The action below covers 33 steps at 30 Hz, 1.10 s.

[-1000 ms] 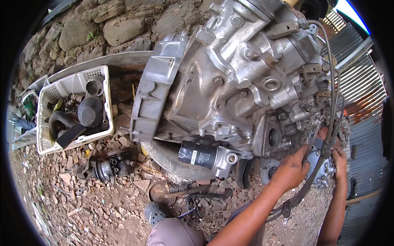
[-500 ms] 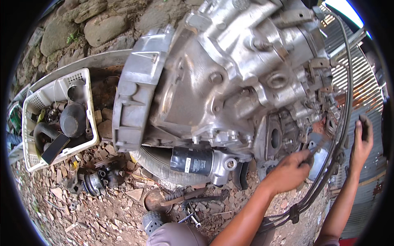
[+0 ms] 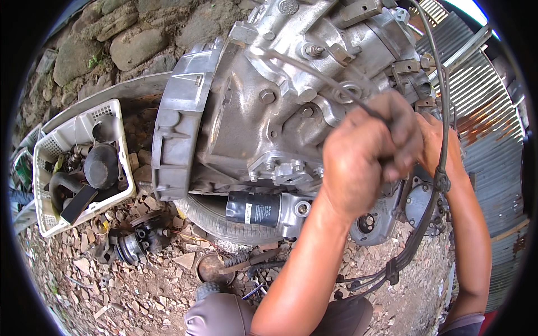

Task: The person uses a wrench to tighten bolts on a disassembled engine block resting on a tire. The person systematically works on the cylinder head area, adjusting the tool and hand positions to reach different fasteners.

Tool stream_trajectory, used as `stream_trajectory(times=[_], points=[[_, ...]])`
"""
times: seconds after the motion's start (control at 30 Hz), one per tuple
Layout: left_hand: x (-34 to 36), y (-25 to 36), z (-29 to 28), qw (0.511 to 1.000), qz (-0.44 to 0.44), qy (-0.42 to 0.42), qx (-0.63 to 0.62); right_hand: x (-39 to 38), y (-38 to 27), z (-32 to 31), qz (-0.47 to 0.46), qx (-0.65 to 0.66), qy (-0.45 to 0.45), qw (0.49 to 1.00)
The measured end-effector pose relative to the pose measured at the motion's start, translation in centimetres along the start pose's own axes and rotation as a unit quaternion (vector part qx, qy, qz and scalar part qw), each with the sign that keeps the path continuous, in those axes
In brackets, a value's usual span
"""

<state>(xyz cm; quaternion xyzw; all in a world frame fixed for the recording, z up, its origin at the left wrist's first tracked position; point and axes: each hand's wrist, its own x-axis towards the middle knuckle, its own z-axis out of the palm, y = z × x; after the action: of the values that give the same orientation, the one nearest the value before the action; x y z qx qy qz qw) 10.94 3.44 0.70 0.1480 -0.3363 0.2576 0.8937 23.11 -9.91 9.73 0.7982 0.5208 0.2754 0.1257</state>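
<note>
A large silver cast-metal gearbox housing (image 3: 241, 117) fills the middle of the view, with bolts, bosses and brackets on it. My left hand (image 3: 358, 151) is raised in front of its right part, fingers closed round a thin metal rod (image 3: 314, 73). The rod slants up and left across the housing; motion smears it, so its exact kind does not show. My right hand (image 3: 432, 137) is at the housing's right side, just behind my left hand and a black cable (image 3: 444, 112). Its fingers are hidden. A black oil filter (image 3: 253, 208) sits under the housing.
Black cables (image 3: 412, 255) curve down past my forearms. At left stands a white plastic crate (image 3: 120, 168) of dark parts. A tyre (image 3: 202, 221) lies beneath the housing. Loose metal parts (image 3: 131, 246) rest on stony ground. Behind are a stone wall (image 3: 137, 47) and corrugated sheets (image 3: 493, 168).
My left hand has risen up and left with the rod, which now crosses the housing. My right hand has moved left from beside the corrugated sheet to the housing. The view has shifted slightly.
</note>
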Motion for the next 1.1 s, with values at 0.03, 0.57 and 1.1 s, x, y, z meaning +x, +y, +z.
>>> stream_trajectory(times=[0.03, 0.57, 1.1], points=[[0.7, 0.8, -0.4, 0.999, 0.011, 0.032, -0.006, 0.1, 0.0, 0.4, -0.001, -0.012, -0.017, 1.0], [4.1, 6.9, 1.3, 0.892, -0.16, -0.081, 0.416, 0.2, 0.2, 1.1, 0.0, 0.034, -0.011, 0.999], [-7.6, -1.6, -6.0, 0.837, -0.107, 0.094, 0.528, -0.5, -0.5, 1.6, -0.012, 0.003, 0.029, 0.999]])
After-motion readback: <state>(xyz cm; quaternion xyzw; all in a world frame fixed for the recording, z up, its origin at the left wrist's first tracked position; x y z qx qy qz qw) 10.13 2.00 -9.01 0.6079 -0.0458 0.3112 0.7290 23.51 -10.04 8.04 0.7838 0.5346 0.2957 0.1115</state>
